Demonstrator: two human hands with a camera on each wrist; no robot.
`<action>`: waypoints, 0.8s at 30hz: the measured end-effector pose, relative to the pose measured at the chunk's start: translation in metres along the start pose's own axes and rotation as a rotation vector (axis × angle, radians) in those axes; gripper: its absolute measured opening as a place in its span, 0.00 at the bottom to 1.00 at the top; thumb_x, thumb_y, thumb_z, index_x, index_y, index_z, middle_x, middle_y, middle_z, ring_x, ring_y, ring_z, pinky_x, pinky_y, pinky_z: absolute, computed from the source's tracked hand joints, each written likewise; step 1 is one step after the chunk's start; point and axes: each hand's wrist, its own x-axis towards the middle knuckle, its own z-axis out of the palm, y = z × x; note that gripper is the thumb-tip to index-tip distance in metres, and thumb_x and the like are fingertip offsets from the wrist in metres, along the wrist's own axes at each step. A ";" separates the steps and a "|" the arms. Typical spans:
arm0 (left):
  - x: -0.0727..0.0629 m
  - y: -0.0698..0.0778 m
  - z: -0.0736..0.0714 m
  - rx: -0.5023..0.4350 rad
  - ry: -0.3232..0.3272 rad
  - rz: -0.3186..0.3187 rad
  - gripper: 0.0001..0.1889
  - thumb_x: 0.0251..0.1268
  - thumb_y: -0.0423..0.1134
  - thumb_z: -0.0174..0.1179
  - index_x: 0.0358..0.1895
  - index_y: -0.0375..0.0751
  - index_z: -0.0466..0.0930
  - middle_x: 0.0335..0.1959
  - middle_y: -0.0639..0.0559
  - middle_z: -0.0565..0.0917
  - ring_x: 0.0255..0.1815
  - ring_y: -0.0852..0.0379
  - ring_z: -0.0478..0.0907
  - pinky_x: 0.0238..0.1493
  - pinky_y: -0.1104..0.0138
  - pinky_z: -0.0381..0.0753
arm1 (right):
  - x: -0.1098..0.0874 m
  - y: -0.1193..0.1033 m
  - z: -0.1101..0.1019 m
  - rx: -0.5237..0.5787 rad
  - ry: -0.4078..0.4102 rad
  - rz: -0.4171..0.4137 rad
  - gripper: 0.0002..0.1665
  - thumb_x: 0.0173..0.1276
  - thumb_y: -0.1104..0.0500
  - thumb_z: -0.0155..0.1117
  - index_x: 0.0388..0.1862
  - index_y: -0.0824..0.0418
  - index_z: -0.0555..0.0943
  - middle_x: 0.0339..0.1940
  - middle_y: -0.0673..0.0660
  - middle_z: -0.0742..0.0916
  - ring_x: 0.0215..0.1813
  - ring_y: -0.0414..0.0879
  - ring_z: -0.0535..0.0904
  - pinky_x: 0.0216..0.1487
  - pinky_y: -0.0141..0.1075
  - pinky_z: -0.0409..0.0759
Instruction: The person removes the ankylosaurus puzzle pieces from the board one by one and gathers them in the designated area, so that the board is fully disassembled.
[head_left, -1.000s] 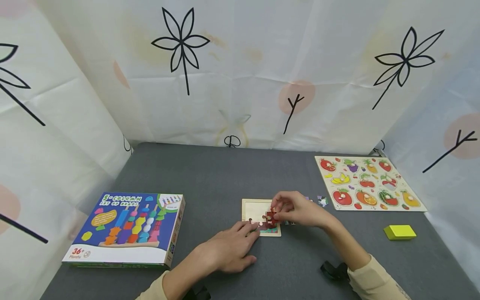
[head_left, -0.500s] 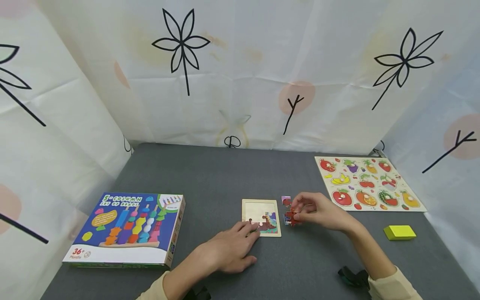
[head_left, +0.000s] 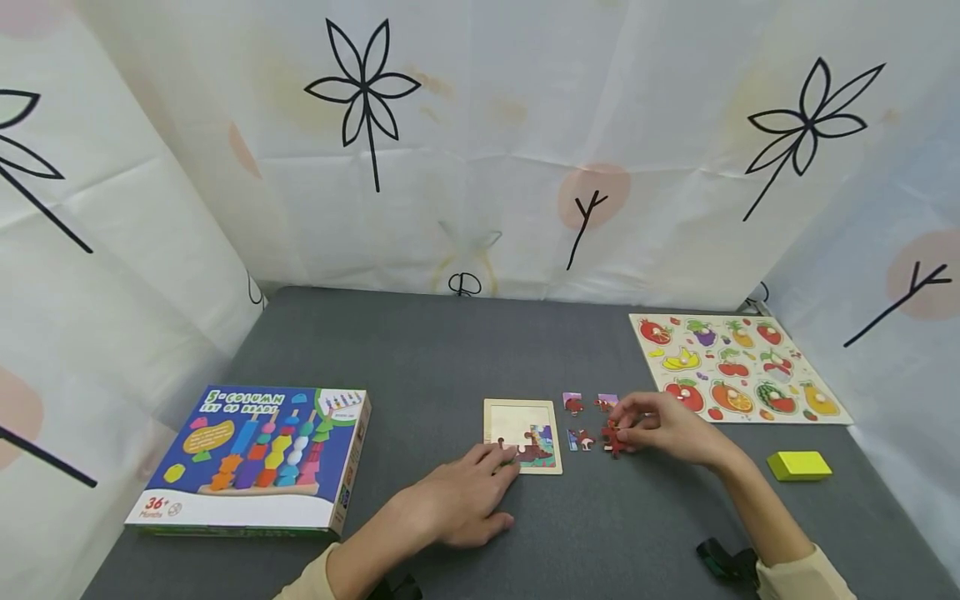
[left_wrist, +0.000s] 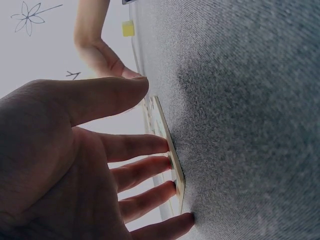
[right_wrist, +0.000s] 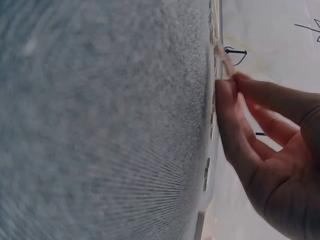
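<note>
A small wooden jigsaw tray lies mid-table, its lower part filled with joined picture pieces. My left hand rests on its lower left, covering that corner. The left wrist view shows the fingers extended, with tips at the tray's edge. To the right of the tray, my right hand pinches a dark red puzzle piece between thumb and fingertips. That puzzle piece stands tilted in the right wrist view. Close by lie loose pieces, one with a purple top and one with blue.
Further right are a fruit peg board at the back and a yellow block nearer. A blue bead-set box occupies the left side. White patterned cloth encloses the grey table.
My right hand has carried the red piece from over the tray rightward, past the nearer loose pieces. Those pieces are now uncovered. The left hand stays in place.
</note>
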 end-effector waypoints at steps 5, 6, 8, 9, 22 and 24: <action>-0.001 0.000 0.000 -0.003 0.008 0.002 0.35 0.80 0.59 0.62 0.83 0.50 0.68 0.88 0.57 0.61 0.88 0.52 0.60 0.75 0.53 0.81 | 0.000 0.005 -0.003 -0.035 0.008 0.041 0.14 0.76 0.66 0.70 0.56 0.72 0.82 0.42 0.63 0.87 0.37 0.39 0.88 0.42 0.32 0.89; -0.001 0.000 0.000 -0.003 0.010 0.003 0.35 0.80 0.58 0.62 0.83 0.50 0.68 0.88 0.57 0.62 0.88 0.52 0.60 0.75 0.53 0.81 | 0.000 0.005 -0.003 -0.040 0.008 0.041 0.14 0.76 0.66 0.70 0.56 0.72 0.83 0.42 0.63 0.87 0.36 0.39 0.88 0.42 0.32 0.89; -0.001 0.000 0.000 -0.003 0.014 0.004 0.35 0.79 0.58 0.62 0.82 0.50 0.68 0.88 0.57 0.62 0.88 0.52 0.61 0.75 0.53 0.81 | 0.000 0.006 -0.004 -0.050 0.008 0.037 0.14 0.76 0.67 0.70 0.56 0.73 0.83 0.42 0.63 0.87 0.36 0.39 0.88 0.41 0.31 0.89; -0.001 0.000 0.001 -0.002 0.015 0.004 0.35 0.79 0.58 0.62 0.82 0.50 0.68 0.88 0.57 0.62 0.88 0.52 0.61 0.75 0.53 0.81 | 0.000 0.006 -0.004 -0.047 0.007 0.037 0.14 0.75 0.67 0.70 0.56 0.73 0.83 0.42 0.63 0.86 0.36 0.39 0.88 0.42 0.32 0.89; 0.000 0.000 0.000 -0.004 0.000 0.000 0.35 0.80 0.59 0.62 0.82 0.51 0.68 0.88 0.58 0.61 0.88 0.52 0.60 0.74 0.53 0.82 | 0.002 0.007 -0.006 -0.062 -0.008 0.026 0.14 0.75 0.68 0.71 0.54 0.75 0.84 0.43 0.62 0.87 0.37 0.38 0.88 0.41 0.34 0.92; 0.000 0.000 -0.001 -0.007 -0.003 -0.001 0.35 0.80 0.59 0.62 0.82 0.51 0.68 0.88 0.58 0.61 0.88 0.52 0.60 0.75 0.52 0.82 | 0.001 0.007 -0.007 -0.072 -0.012 0.021 0.14 0.75 0.68 0.70 0.54 0.75 0.83 0.43 0.62 0.87 0.37 0.37 0.87 0.41 0.34 0.92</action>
